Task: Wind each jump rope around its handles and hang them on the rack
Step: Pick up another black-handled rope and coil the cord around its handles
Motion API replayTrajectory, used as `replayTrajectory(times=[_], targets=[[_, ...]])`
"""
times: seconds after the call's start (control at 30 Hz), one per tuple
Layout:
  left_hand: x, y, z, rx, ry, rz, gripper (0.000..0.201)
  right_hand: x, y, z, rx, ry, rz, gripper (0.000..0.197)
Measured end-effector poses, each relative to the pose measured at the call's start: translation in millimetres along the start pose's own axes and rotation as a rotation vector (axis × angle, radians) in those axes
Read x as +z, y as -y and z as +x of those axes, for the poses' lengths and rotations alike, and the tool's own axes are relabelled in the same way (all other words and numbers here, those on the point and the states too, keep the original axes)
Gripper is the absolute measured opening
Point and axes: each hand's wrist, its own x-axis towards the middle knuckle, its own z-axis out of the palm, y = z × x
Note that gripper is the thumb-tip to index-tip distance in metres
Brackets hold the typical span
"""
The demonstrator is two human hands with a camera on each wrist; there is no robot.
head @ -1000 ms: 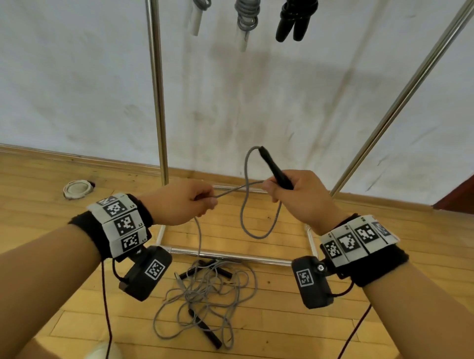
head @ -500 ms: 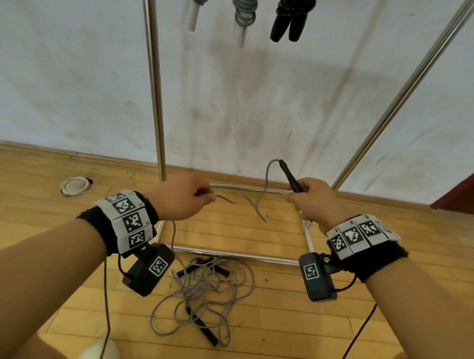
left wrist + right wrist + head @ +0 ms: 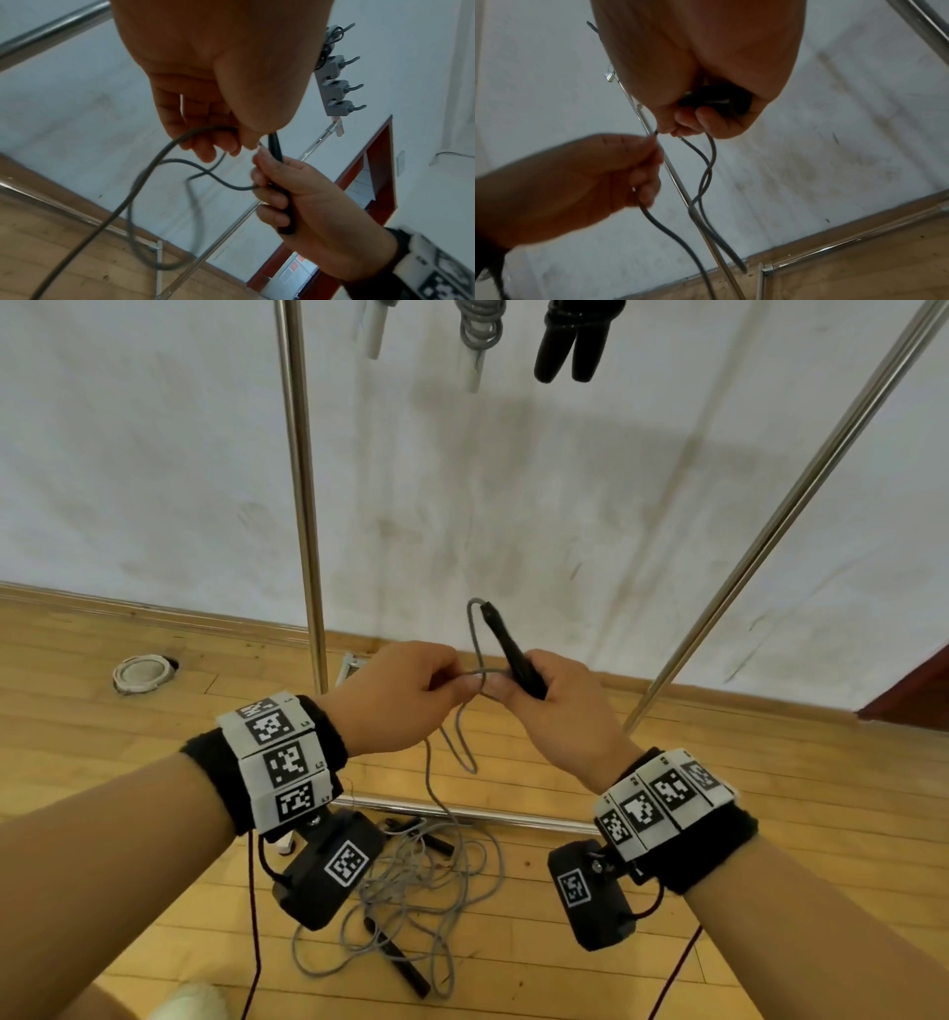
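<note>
Gripping the black handle (image 3: 516,660), the right hand (image 3: 554,706) meets the left hand (image 3: 405,695), which pinches the grey rope (image 3: 464,747) beside that handle.

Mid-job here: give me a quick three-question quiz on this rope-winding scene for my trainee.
1. True or false: the right hand grips a black handle.
2. What does the left hand pinch? A) grey cord B) rack pole C) white ring
3. Where does the rest of the grey cord lie?

Key:
1. True.
2. A.
3. In a tangled pile on the wooden floor, by the rack base.
</note>
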Motion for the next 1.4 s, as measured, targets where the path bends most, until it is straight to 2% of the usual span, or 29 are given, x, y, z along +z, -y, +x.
replayTrajectory(times=[0.2, 0.3, 0.37, 0.53, 0.63, 0.73, 0.9, 1.0, 1.13, 1.23, 1.4], targets=[[-3, 32, -5, -0.064, 0.252, 0.039, 0.020, -30, -5, 4, 0.124, -0.062, 0.178, 0.018], [-6, 46, -9, -0.128, 0.380, 0.143, 0.022, -50, -8, 9, 0.200, -0.168, 0.323, 0.016], [-8, 54, -11, -0.170, 0.414, 0.146, 0.025, -63, -14, 11, 0.207, -0.222, 0.315, 0.017], [-15, 61, -6, -0.184, 0.270, 0.117, 0.023, -67, -32, 5, 0.186, -0.227, 0.039, 0.024], [-17, 56, -4, -0.141, 0.186, 0.154, 0.022, -65, -42, 2, 0.191, -0.178, -0.173, 0.007], [-12, 42, -2, -0.093, 0.163, 0.175, 0.022, -56, -43, -1, 0.172, -0.090, -0.313, 0.017], [3, 18, -2, 0.001, 0.145, 0.218, 0.024, -24, -20, -5, 0.058, 0.038, -0.030, 0.016], [4, 7, 0, 0.041, 0.061, 0.173, 0.024, -9, -8, -5, -0.022, 0.115, -0.008, 0.009], [-1, 0, -1, 0.066, -0.062, 0.006, 0.024, -2, 1, 1, -0.031, 0.159, 0.056, 0.015], [-7, 6, -3, 0.035, -0.063, -0.001, 0.026, -3, 7, 8, 0.018, 0.111, 0.075, 0.019], [-15, 31, -1, -0.033, 0.129, 0.102, 0.029, -23, 12, 21, 0.054, -0.059, 0.137, 0.022]])
